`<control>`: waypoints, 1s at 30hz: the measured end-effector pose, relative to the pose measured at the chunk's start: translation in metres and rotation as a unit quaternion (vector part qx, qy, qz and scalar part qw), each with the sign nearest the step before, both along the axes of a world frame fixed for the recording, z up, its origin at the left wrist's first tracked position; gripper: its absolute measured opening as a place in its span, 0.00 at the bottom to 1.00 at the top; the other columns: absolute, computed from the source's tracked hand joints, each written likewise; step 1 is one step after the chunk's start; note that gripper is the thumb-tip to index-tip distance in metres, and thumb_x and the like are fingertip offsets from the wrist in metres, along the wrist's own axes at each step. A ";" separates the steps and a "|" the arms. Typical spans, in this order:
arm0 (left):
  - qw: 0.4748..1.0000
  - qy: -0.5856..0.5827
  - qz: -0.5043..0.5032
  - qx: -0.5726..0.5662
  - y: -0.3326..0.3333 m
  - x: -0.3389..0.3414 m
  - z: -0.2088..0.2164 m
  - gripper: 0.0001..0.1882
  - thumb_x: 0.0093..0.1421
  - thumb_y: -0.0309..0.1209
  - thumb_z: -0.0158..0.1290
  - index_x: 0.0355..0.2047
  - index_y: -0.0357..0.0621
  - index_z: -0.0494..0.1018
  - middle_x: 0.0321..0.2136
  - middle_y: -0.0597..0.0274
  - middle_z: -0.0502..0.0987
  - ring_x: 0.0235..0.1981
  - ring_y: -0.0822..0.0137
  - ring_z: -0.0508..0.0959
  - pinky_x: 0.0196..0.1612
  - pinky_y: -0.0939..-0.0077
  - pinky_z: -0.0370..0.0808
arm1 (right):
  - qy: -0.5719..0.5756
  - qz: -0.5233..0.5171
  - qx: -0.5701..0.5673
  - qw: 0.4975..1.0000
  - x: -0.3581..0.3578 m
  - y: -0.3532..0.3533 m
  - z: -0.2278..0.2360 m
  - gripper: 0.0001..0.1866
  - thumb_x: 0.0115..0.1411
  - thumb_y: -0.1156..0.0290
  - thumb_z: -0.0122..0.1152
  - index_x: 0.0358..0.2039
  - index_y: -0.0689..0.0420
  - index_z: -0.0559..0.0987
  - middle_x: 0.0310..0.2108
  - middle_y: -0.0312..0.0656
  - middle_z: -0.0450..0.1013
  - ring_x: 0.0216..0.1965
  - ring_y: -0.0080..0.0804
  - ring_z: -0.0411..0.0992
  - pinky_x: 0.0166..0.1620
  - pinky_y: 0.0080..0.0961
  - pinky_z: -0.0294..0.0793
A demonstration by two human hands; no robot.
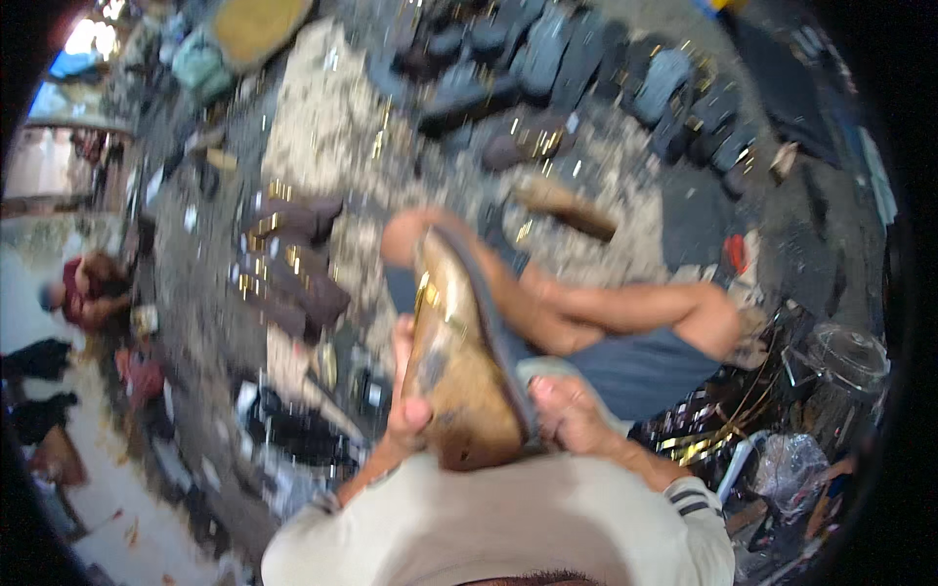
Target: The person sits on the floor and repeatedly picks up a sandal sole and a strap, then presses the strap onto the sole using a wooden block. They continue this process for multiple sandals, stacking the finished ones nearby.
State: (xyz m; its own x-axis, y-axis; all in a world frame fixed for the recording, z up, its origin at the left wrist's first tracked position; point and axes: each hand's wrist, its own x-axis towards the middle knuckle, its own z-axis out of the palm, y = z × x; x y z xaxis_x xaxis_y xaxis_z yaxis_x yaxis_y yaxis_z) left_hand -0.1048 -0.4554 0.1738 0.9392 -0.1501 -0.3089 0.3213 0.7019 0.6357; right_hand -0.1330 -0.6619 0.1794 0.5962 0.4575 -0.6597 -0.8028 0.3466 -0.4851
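Note:
A glossy brown shoe last (467,376) lies toe away from me, in front of my chest. A dark sole (491,332) runs along its right side, and a thin gold-coloured band (437,301) crosses near the toe. My left hand (408,415) is closed on the last's left side, its thumb on top near the heel. At the heel's right side, my right hand (572,415) is curled with its thumb against the sole's edge. Motion blur hides finer detail, and the last hides some of my left fingers.
My crossed legs (625,313) lie just beyond. Another brown last (562,207) rests on the floor, with dark sandals (293,259) to the left and several dark soles (537,59) at the back. Clear plastic (787,469) lies at right; a seated person (93,288) is far left.

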 end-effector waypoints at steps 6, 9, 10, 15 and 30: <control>0.988 -0.135 -0.018 -0.072 -0.016 0.056 0.010 0.62 0.40 0.51 0.65 0.70 0.53 0.40 0.63 0.46 0.56 0.59 0.49 0.66 0.61 0.52 0.69 | -0.073 -0.037 0.162 0.983 0.034 0.011 -0.091 0.35 0.69 0.39 0.41 0.58 0.57 0.71 0.54 0.44 0.71 0.50 0.34 0.73 0.51 0.30 0.74; 0.972 -0.216 -0.049 -0.081 -0.041 0.086 0.032 0.60 0.44 0.53 0.65 0.69 0.41 0.44 0.63 0.39 0.58 0.58 0.46 0.70 0.57 0.50 0.74 | -0.006 -0.016 0.600 0.800 0.054 0.026 -0.028 0.38 0.68 0.43 0.46 0.70 0.55 0.54 0.65 0.49 0.60 0.66 0.54 0.58 0.60 0.54 0.70; 0.967 -0.233 -0.060 -0.088 -0.049 0.096 0.037 0.60 0.45 0.53 0.65 0.68 0.37 0.46 0.63 0.37 0.58 0.57 0.45 0.71 0.56 0.50 0.75 | -0.004 -0.039 0.584 0.811 0.057 0.027 -0.015 0.38 0.68 0.45 0.48 0.69 0.55 0.54 0.65 0.49 0.60 0.65 0.57 0.60 0.60 0.56 0.70; 0.961 -0.178 -0.151 -0.145 -0.045 0.105 0.030 0.52 0.49 0.46 0.61 0.68 0.33 0.50 0.63 0.36 0.62 0.58 0.47 0.73 0.58 0.57 0.75 | -0.069 -0.119 0.515 0.846 0.057 0.017 -0.007 0.37 0.65 0.55 0.56 0.69 0.56 0.56 0.65 0.51 0.60 0.62 0.56 0.65 0.60 0.61 0.69; 0.922 -0.217 -0.167 0.274 -0.033 0.093 -0.013 0.38 0.61 0.26 0.56 0.67 0.36 0.48 0.58 0.55 0.66 0.55 0.64 0.71 0.58 0.69 0.69 | -0.245 -0.140 0.093 0.955 0.096 -0.009 -0.039 0.37 0.65 0.66 0.60 0.67 0.57 0.51 0.56 0.46 0.62 0.54 0.29 0.66 0.56 0.28 0.70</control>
State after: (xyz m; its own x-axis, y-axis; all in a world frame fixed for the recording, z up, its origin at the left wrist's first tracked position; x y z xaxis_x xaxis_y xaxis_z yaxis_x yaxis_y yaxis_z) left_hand -0.0118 -0.4889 0.1606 0.9216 -0.3869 -0.0304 0.0929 0.1441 0.9852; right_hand -0.0365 -0.6705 0.1403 0.9287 0.3168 -0.1928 -0.3581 0.6312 -0.6880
